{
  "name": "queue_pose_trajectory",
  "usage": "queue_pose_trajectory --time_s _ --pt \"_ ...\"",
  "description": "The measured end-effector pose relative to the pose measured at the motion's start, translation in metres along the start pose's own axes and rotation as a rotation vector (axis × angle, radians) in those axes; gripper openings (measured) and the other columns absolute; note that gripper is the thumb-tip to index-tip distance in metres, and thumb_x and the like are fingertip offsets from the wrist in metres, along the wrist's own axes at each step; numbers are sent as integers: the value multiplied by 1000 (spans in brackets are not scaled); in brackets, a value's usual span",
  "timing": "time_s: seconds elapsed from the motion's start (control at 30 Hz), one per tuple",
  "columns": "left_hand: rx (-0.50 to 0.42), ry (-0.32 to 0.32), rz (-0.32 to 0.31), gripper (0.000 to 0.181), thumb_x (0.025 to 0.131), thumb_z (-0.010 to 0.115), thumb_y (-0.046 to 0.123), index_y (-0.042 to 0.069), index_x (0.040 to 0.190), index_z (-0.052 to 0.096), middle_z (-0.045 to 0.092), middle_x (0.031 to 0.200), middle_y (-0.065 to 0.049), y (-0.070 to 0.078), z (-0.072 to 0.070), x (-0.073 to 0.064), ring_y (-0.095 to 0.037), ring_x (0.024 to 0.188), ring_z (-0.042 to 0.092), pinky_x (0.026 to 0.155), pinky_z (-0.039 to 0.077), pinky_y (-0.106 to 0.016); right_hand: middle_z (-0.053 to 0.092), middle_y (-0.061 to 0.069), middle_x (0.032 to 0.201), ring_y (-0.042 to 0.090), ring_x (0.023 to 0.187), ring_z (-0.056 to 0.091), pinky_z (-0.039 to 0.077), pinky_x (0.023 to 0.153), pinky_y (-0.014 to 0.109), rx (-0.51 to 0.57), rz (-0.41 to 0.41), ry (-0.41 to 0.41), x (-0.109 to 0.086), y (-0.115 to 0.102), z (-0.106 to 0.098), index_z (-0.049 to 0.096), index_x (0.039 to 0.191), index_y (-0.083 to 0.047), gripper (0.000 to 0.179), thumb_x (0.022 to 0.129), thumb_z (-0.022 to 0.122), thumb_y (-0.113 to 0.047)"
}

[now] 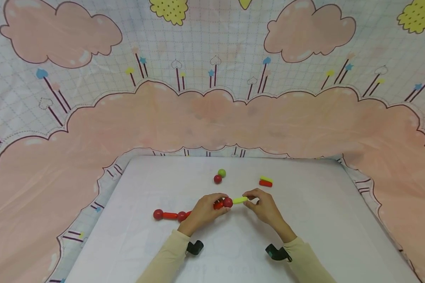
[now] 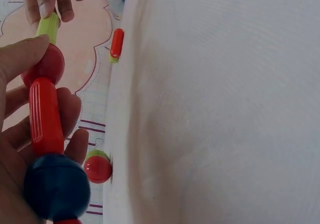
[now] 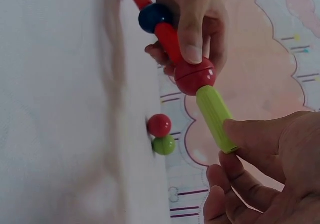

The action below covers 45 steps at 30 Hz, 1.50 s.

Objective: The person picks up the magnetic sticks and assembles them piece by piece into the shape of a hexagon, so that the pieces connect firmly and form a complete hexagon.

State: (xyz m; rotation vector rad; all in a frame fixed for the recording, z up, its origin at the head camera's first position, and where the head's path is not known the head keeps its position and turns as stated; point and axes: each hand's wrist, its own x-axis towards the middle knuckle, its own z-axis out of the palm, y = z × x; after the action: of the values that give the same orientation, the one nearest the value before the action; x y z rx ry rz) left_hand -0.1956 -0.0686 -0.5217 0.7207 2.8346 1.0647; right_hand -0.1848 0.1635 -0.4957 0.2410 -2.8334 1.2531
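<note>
A chain of toy balls and rods runs across the white table, its left end a red ball (image 1: 158, 214) joined to a red rod (image 1: 170, 215). My left hand (image 1: 206, 209) grips the chain near its right end, thumb on another red ball (image 3: 195, 78), fingers behind a red rod (image 2: 45, 116). A dark blue ball (image 2: 56, 186) sits by the palm, hidden in the head view. From the gripped red ball a yellow-green rod (image 3: 215, 116) extends, touching it. My right hand (image 1: 265, 206) pinches this rod's far end between thumb and fingertip.
Beyond the hands lie a loose red ball (image 1: 217, 179) and a green ball (image 1: 222, 173), side by side. Farther right, a loose red rod (image 1: 265, 183) lies against a yellow rod (image 1: 266, 179). A patterned cloth (image 1: 212, 122) hangs past the table's back edge.
</note>
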Motion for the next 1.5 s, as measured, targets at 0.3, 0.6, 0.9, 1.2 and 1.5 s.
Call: queue_pose_trajectory --time_s 0.3,0.6,0.9,1.2,1.5 --pt "21 2 86 43 89 72 37 18 126 63 68 110 4 1 6 5 -9 90 57 81 50 -26 70 -1 96 15 91 61 48 73 26 5 -49 6 -4 1 12 74 104 -13 21 84 77 -11" --pt "-9 15 114 29 91 71 28 17 117 67 69 107 3 1 13 7 -7 89 58 79 48 -22 69 -2 92 15 88 61 46 71 26 23 -33 5 -5 0 17 74 103 -13 20 84 77 -11" --pt "-9 32 109 26 91 71 30 17 113 69 69 100 6 1 14 7 -5 83 55 75 46 -20 71 -1 96 14 90 62 49 77 30 38 -19 32 1 4 5 72 107 -13 23 84 77 -15" --pt "3 32 88 25 91 71 31 20 113 69 69 100 7 0 15 7 -5 83 55 75 46 -20 71 4 101 21 96 64 52 80 33 29 -18 54 13 14 -7 70 111 -7 26 87 74 -16" --pt "5 32 97 25 91 70 31 19 114 69 70 103 6 0 14 6 -5 86 56 77 47 -21 71 9 104 24 96 65 55 83 40 36 -13 63 42 22 -6 69 111 -6 26 88 74 -16"
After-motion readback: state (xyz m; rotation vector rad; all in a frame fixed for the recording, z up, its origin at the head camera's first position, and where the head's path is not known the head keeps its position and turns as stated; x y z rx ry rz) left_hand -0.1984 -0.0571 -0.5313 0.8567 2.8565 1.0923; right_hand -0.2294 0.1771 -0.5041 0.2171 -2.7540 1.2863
